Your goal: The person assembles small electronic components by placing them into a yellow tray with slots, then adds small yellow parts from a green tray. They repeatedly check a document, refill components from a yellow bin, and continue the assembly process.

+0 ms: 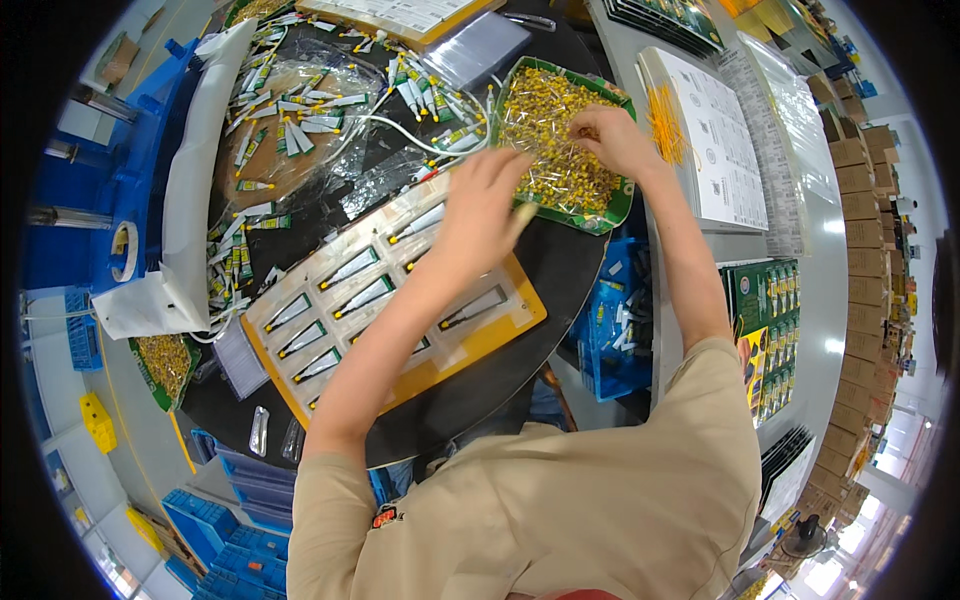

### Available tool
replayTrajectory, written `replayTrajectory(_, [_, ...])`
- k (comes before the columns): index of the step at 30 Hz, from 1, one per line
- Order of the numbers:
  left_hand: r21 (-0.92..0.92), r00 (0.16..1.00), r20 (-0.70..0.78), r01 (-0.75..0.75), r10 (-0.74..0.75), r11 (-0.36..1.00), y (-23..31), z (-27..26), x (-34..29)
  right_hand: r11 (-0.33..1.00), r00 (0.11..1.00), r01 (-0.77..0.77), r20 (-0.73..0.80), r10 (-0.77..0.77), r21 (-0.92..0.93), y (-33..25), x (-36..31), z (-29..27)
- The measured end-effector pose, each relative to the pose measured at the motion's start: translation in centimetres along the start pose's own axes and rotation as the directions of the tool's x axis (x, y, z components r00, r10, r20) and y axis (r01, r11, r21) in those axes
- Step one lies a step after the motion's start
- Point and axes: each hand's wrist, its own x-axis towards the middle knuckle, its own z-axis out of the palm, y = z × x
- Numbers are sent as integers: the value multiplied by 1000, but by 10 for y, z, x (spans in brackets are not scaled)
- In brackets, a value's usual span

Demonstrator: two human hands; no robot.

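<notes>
My right hand (610, 138) is over a green cardboard tray (592, 222) heaped with small yellow-tipped pieces (550, 105). Its fingers are pinched together; whatever is between them is too small to make out. At the tray's left edge hovers my left hand (482, 205), thumb apart from the fingers, with nothing visible in it. Beneath my left arm lies a pale board with an orange-yellow edge (515, 330). Small white and green glue tubes (350, 268) lie in its separate recesses, some hidden by my forearm.
Loose glue tubes (298, 138) are scattered over plastic film on the round black table (560, 265). A blue machine (110, 180) borders its left side. On the right, a grey bench (810, 390) carries paper stacks (715, 150) and packed cards (770, 300). Below sits a blue crate (610, 375).
</notes>
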Motion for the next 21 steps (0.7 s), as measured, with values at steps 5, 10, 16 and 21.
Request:
replayTrajectory(5, [103, 990, -139, -9, 24, 995, -7, 79, 73, 999, 998, -45, -42, 46, 26, -18, -1, -3])
replayTrajectory(10, [172, 1000, -11, 22, -20, 985, -36, 101, 79, 935, 985, -150, -35, 170, 322, -8, -4, -23])
replayTrajectory(16, [132, 976, 112, 171, -186, 976, -43, 87, 56, 932, 935, -354, 5, 355, 76, 7, -1, -17])
replayTrajectory(21, [-321, 999, -23, 26, -35, 947, -38, 74, 72, 876, 981, -153, -39, 192, 458, -13, -6, -9])
